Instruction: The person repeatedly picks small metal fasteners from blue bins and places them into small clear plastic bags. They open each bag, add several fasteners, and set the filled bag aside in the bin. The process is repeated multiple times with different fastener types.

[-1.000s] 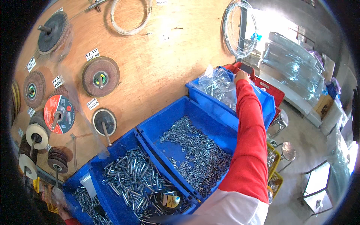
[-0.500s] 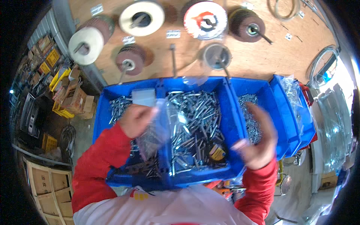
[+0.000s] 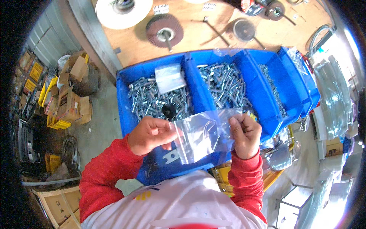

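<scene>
A clear zip bag [image 3: 204, 131] is stretched level between my two hands, in front of the blue bins. My left hand [image 3: 150, 134] is closed on the zip-strip end, with thumb and fingers at its edge. At the opposite end, my right hand [image 3: 246, 136] pinches the plastic between thumb and curled fingers. The bag looks flat, with bright reflections on it; I see no parts inside. Beneath it, the left bin [image 3: 122, 99] holds loose bolts [image 3: 143, 95], a stack of clear bags [image 3: 169, 78] and a small black object [image 3: 169, 110]. A notched metal piece [image 3: 171, 156] shows below the bag.
More bolts fill the middle bin [image 3: 225, 86]. Small fasteners [image 3: 272, 86] lie in the narrow bin right of it. Behind stands a wooden board [image 3: 198, 34] with a flap wheel [image 3: 164, 31] and protruding rods. Cardboard boxes [image 3: 70, 103] sit on the left.
The bag hung from my left hand while my right hand was open over the right-hand bins. Now my right hand grips the bag's other end. The view has turned left and closer.
</scene>
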Available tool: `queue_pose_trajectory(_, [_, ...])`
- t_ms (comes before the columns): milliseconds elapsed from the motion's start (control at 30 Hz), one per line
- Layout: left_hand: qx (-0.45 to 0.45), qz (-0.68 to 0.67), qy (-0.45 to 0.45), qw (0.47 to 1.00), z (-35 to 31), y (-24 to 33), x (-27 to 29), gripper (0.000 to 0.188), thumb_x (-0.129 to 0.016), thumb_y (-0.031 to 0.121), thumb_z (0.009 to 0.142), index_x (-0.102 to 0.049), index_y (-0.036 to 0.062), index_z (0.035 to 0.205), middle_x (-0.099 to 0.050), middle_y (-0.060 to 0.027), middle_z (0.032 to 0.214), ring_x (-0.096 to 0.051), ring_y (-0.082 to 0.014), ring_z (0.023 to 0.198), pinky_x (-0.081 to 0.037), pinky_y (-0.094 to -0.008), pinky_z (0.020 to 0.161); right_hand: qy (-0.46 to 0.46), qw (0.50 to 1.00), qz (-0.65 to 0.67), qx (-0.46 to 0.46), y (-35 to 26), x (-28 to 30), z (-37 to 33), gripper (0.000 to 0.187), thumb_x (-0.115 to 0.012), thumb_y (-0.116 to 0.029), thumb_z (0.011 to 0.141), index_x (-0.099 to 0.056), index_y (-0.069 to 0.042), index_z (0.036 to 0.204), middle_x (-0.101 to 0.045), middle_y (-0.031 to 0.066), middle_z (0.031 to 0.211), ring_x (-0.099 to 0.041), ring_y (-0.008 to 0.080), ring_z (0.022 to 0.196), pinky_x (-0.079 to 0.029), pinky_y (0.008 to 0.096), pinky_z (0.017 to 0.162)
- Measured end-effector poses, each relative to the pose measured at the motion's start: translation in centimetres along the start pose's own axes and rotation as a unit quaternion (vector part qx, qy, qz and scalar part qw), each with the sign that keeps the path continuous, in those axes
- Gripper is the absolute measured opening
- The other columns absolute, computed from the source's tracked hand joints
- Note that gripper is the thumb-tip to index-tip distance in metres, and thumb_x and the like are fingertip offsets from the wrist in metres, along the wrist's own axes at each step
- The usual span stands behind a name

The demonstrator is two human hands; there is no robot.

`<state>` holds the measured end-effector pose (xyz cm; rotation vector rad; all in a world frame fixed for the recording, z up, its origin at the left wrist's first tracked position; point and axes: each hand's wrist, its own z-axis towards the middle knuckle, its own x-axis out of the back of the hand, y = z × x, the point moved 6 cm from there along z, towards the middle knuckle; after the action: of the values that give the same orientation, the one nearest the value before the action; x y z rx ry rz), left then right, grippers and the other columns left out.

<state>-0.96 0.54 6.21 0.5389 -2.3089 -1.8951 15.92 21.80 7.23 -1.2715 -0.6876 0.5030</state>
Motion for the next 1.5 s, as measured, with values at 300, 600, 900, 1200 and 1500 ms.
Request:
queue_pose_trajectory(300, [-0.043, -0.009, 0.157, 0.987, -4.9, -2.8, 2.2, 0.018, -0.075, 0.012, 0.093, -0.072, -0.0002, 0.081, -0.07, -0.0043, 0.072, -0.062, -0.0059, 0.065, -0.049, -0.0241, 0.061, 0.201, 0.879, -0.294, 0.317, -4.9, -5.9, -4.4, 0.026, -0.086, -0.018, 0.077, -0.068, -0.004, 0.09, -0.065, 0.0054, 0.079, -0.061, 0.0249, 0.073, -0.048, 0.0359, 0.069])
queue_pose_trajectory(600, [-0.1, 0.115, 0.108, 0.982, -6.9, -4.1, -0.9, 0.022, -0.076, 0.013, 0.091, -0.066, 0.0007, 0.076, -0.067, -0.0051, 0.067, -0.062, -0.0064, 0.062, -0.048, -0.0265, 0.055, -0.274, 0.939, -0.08, 0.194, -1.1, -14.5, -9.8, 0.014, -0.077, -0.011, 0.08, -0.066, -0.003, 0.082, -0.061, 0.0122, 0.071, -0.059, 0.0342, 0.062, -0.041, 0.0442, 0.057])
queue_pose_trajectory(900, [-0.073, 0.166, 0.081, 0.98, -6.0, -4.6, -0.9, 0.026, -0.072, 0.019, 0.096, -0.063, 0.0015, 0.08, -0.063, -0.0053, 0.065, -0.059, -0.0077, 0.06, -0.047, -0.0275, 0.054, -0.354, 0.921, 0.032, 0.158, 0.1, -14.4, -8.8, 0.009, -0.065, -0.003, 0.086, -0.061, 0.0, 0.079, -0.056, 0.0149, 0.068, -0.057, 0.0384, 0.061, -0.041, 0.0481, 0.058])
queue_pose_trajectory(1200, [-0.015, 0.066, -0.036, 0.997, -5.0, -5.5, -0.9, 0.025, -0.064, 0.021, 0.102, -0.061, -0.0003, 0.087, -0.06, -0.0066, 0.063, -0.059, -0.0092, 0.06, -0.049, -0.0285, 0.055, -0.23, 0.953, 0.032, 0.193, 0.4, -14.3, -9.3, 0.014, -0.062, -0.001, 0.079, -0.053, -0.004, 0.069, -0.051, 0.0096, 0.063, -0.051, 0.0332, 0.056, -0.036, 0.0436, 0.057])
queue_pose_trajectory(1500, [-0.018, 0.359, -0.104, 0.928, -4.5, -3.2, 0.8, 0.015, -0.067, 0.014, 0.095, -0.061, 0.0025, 0.088, -0.064, -0.0067, 0.068, -0.062, -0.0145, 0.058, -0.047, -0.033, 0.053, -0.113, 0.981, -0.088, 0.134, 1.1, -11.5, -7.2, 0.02, -0.064, -0.001, 0.079, -0.054, -0.003, 0.062, -0.052, 0.013, 0.058, -0.051, 0.0357, 0.053, -0.037, 0.045, 0.055])
